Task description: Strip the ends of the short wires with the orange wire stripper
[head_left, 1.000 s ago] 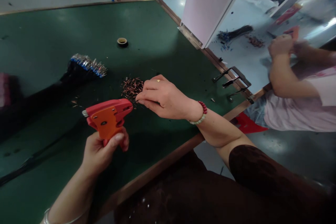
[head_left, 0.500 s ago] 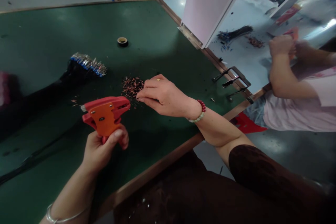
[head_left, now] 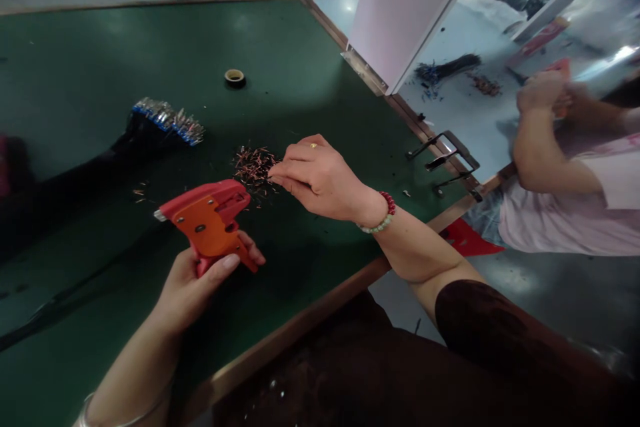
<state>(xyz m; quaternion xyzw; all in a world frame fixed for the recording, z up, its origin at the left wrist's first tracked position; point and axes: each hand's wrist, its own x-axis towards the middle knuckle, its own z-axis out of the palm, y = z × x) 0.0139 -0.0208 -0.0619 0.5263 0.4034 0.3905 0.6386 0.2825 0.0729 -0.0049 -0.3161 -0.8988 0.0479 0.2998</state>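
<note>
My left hand (head_left: 200, 280) is wrapped around an orange and red wire stripper (head_left: 207, 223), whose handles stand apart and whose head points up and left. Thumb and fingers of my right hand (head_left: 320, 177) are pinched together at the right edge of a small pile of copper wire scraps (head_left: 253, 167); whatever sits between the fingertips is too small to make out. Left of the pile lies a thick bundle of black wires (head_left: 145, 133), its ends tipped with blue and silver terminals (head_left: 170, 121).
A roll of tape (head_left: 235, 79) lies on the green table (head_left: 165, 53). Near the right edge stands a black metal bracket (head_left: 447, 153). A white panel (head_left: 405, 13) rises at the corner. A co-worker's hands (head_left: 545, 93) hold a red tool at the adjoining table, beside another wire bundle (head_left: 450, 68).
The wire stripper's handles have spread apart as my left fingers loosened, and its head tilts differently. My right hand has shifted slightly right and up, still pinched.
</note>
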